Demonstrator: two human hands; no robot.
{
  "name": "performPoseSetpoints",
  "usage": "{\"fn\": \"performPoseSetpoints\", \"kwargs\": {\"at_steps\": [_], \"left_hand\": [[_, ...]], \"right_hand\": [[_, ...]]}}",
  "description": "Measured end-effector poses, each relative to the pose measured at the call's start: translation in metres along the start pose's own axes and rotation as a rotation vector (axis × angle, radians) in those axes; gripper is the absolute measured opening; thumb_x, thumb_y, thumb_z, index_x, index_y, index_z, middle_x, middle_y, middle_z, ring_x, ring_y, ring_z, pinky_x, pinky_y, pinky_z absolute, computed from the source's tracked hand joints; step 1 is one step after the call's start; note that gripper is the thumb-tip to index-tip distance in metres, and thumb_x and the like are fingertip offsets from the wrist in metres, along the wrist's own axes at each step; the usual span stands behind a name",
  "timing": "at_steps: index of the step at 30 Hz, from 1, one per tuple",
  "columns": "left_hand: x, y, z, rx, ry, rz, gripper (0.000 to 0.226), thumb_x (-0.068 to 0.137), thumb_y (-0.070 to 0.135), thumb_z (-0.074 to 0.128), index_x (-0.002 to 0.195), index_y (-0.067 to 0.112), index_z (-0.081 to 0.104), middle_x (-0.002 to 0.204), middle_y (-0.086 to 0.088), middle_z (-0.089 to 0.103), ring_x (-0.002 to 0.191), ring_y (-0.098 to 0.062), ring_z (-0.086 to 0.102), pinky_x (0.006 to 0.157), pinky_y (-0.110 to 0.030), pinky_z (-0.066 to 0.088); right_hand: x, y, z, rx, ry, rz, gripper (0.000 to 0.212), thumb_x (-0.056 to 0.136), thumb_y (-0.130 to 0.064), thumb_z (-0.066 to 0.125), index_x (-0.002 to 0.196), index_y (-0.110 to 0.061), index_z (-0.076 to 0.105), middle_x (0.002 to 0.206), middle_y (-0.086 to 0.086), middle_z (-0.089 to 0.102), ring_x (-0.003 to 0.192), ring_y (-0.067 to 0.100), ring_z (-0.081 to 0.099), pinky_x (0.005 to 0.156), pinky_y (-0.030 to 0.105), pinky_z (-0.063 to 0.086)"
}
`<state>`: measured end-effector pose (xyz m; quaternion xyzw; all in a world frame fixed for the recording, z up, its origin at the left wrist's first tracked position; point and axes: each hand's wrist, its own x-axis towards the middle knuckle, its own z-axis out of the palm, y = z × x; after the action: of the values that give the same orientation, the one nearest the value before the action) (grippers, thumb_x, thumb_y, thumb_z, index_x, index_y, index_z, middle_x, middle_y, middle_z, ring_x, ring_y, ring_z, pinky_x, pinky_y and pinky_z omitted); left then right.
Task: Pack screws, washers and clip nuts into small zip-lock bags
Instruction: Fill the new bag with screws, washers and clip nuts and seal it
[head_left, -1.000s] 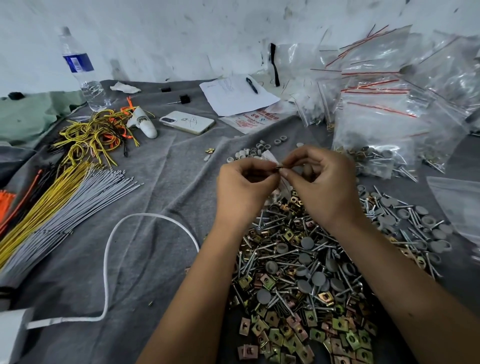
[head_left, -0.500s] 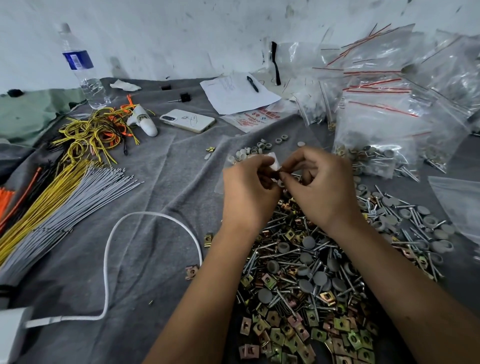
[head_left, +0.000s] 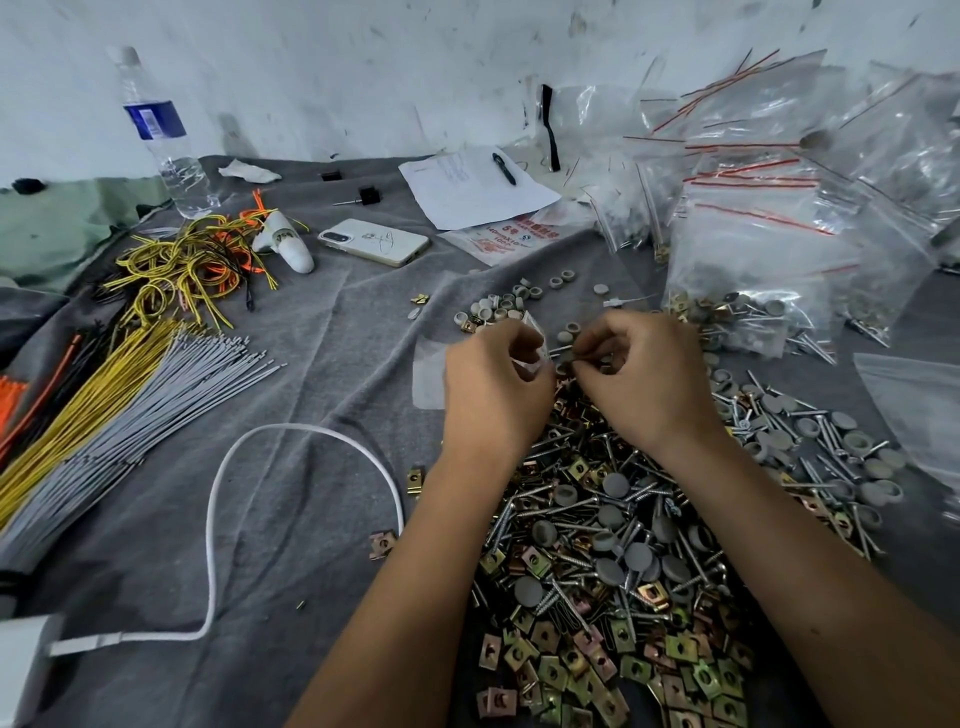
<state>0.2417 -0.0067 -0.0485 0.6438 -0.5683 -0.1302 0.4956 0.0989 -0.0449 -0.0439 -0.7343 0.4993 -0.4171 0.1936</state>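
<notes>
Filling one small bag above the hardware pile.

The pile of screws, washers and clip nuts (head_left: 618, 545) lies on the grey cloth (head_left: 311, 415). At its far edge, the left hand (head_left: 493, 395) pinches a small clear bag (head_left: 431, 374) by its mouth, and the right hand (head_left: 644, 379) pinches a screw (head_left: 563, 352) beside that opening. Judged step: loading. The next move calls for keeping the mouth open and guiding the screw in.
</notes>
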Motion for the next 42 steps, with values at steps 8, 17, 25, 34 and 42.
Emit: {"fn": "performPoseSetpoints", "kwargs": {"at_steps": [8, 17, 25, 34, 42], "left_hand": [[-0.002, 0.000, 0.007, 0.044, -0.009, 0.015, 0.030, 0.080, 0.001, 0.075, 0.097, 0.012, 0.053, 0.072, 0.003, 0.068, 0.069, -0.019, 0.068, 0.065, -0.042, 0.058], [0.003, 0.003, 0.000, -0.121, 0.005, -0.237, 0.028, 0.086, 0.001, 0.075, 0.082, 0.022, 0.058, 0.081, 0.001, 0.071, 0.077, -0.011, 0.070, 0.069, -0.028, 0.059], [0.004, 0.009, -0.006, -0.173, 0.073, -0.245, 0.022, 0.088, 0.003, 0.075, 0.084, 0.021, 0.063, 0.080, 0.003, 0.069, 0.078, -0.013, 0.069, 0.073, -0.035, 0.061], [0.005, 0.007, -0.011, -0.103, 0.146, -0.276, 0.014, 0.083, 0.004, 0.068, 0.081, 0.018, 0.064, 0.078, 0.003, 0.068, 0.076, -0.016, 0.067, 0.068, -0.036, 0.059], [0.006, 0.007, -0.013, -0.144, 0.139, -0.257, 0.013, 0.081, 0.002, 0.069, 0.080, 0.015, 0.066, 0.076, -0.002, 0.070, 0.074, -0.021, 0.069, 0.069, -0.043, 0.061]], "right_hand": [[-0.006, -0.014, 0.001, 0.323, -0.010, -0.075, 0.016, 0.087, -0.005, 0.076, 0.093, -0.020, 0.074, 0.083, -0.008, 0.074, 0.071, 0.024, 0.072, 0.064, 0.043, 0.060], [0.003, 0.003, 0.003, 0.189, -0.078, 0.059, 0.017, 0.089, -0.004, 0.076, 0.094, -0.020, 0.078, 0.089, -0.010, 0.074, 0.081, -0.002, 0.069, 0.068, 0.008, 0.051], [-0.002, -0.006, 0.001, 0.078, -0.015, -0.026, 0.014, 0.080, -0.013, 0.087, 0.090, -0.016, 0.077, 0.083, -0.009, 0.073, 0.075, -0.001, 0.068, 0.069, 0.018, 0.056], [0.005, -0.006, -0.008, -0.038, -0.110, -0.069, 0.027, 0.093, 0.007, 0.055, 0.107, -0.016, 0.054, 0.116, 0.004, 0.052, 0.104, 0.013, 0.051, 0.084, 0.004, 0.036], [0.008, 0.002, -0.014, 0.072, -0.093, 0.049, 0.038, 0.085, -0.003, 0.079, 0.118, -0.017, 0.067, 0.123, -0.001, 0.062, 0.091, 0.002, 0.069, 0.082, 0.018, 0.058]]}}
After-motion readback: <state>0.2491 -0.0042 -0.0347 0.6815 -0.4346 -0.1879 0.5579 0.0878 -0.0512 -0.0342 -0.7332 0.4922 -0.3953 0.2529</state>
